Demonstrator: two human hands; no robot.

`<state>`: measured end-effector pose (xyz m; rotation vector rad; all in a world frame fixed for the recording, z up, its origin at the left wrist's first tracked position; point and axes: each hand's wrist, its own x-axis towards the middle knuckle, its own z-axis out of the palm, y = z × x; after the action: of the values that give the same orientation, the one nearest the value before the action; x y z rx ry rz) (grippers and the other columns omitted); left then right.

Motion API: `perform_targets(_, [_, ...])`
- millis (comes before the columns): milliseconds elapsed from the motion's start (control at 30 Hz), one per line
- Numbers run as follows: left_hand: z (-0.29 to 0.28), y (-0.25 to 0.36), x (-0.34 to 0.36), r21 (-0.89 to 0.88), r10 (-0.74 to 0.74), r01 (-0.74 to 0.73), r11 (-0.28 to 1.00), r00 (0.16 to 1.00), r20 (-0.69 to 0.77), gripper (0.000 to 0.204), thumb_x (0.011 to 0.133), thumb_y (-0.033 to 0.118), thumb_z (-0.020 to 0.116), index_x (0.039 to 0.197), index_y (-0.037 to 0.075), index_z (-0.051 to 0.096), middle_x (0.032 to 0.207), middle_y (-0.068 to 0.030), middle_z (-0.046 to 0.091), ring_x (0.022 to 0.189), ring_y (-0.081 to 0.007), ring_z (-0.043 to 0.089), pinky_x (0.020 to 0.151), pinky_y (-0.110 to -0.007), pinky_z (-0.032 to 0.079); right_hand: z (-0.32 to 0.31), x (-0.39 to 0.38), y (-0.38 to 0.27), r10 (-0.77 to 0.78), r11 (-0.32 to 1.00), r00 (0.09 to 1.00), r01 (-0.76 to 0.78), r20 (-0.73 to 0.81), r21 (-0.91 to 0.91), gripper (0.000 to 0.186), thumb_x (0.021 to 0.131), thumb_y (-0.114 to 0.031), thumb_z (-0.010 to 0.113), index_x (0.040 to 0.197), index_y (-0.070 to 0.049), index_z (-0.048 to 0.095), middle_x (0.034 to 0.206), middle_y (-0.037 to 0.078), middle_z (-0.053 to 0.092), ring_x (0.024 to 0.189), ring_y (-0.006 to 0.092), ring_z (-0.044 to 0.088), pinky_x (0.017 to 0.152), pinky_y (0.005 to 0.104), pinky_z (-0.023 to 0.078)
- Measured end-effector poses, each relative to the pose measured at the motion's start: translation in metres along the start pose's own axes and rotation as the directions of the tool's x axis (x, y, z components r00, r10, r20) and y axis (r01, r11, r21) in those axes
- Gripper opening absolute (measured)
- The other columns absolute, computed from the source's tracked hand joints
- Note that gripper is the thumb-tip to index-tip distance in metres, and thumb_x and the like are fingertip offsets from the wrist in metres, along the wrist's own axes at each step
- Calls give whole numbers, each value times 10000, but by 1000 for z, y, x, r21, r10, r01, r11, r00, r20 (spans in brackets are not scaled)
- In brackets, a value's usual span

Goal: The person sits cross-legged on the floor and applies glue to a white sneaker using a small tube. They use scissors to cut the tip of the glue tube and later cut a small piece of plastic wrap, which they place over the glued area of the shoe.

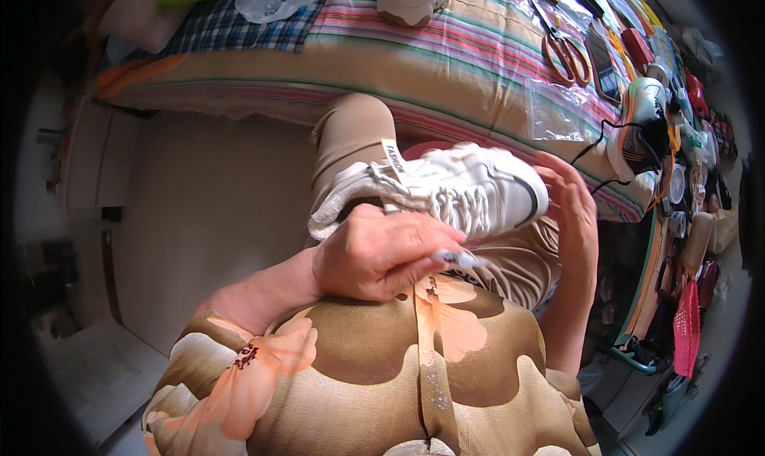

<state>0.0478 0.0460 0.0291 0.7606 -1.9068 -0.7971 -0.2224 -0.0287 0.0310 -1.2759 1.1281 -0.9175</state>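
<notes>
A white lace-up sneaker (486, 186) lies across my lap, its toe to the right and its heel to the left. A pull tab stands up from its tongue. My left hand (378, 253) is closed in front of the shoe's opening. From its fingertips sticks out a small whitish, tube-like thing (453, 258), close to the sneaker's near side; its exact kind does not show. My right hand (570, 197) curves round the toe, fingers against it, holding the shoe. Part of its grip is hidden behind the sole.
Ahead is a bed with a striped cover (470, 65). On it are another light sneaker (406, 0), orange-handled scissors (566, 57), a phone (603, 61), a clear plastic bag (555, 109) and a dark multicoloured shoe (641, 129) with loose black laces. Mixed household items crowd the right side.
</notes>
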Motion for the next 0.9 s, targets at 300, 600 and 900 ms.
perform_targets(300, [-29,15,-2,129,22,-17,992,999,-34,211,809,72,671,1012,17,651,1034,-139,689,829,-226,699,600,-271,537,35,19,1,-84,996,947,82,309,18,695,742,-85,790,1347,13,462,1280,117,555,1160,172,533,1004,295,405])
perform_targets(600, [-31,-10,-34,20,-102,110,994,966,-239,158,918,144,603,955,-2,652,885,-141,706,770,-246,708,651,-304,557,80,22,37,-199,976,955,171,222,137,820,744,-85,797,1434,-51,354,1333,126,495,1203,177,495,1016,308,403])
perform_targets(900, [-28,-21,-53,-43,-140,134,990,966,-217,144,917,104,593,951,-23,652,766,-111,708,697,-205,718,611,-271,564,83,29,34,-9,995,967,-17,253,100,366,849,-141,719,1163,13,614,1034,97,662,925,124,620,840,271,503])
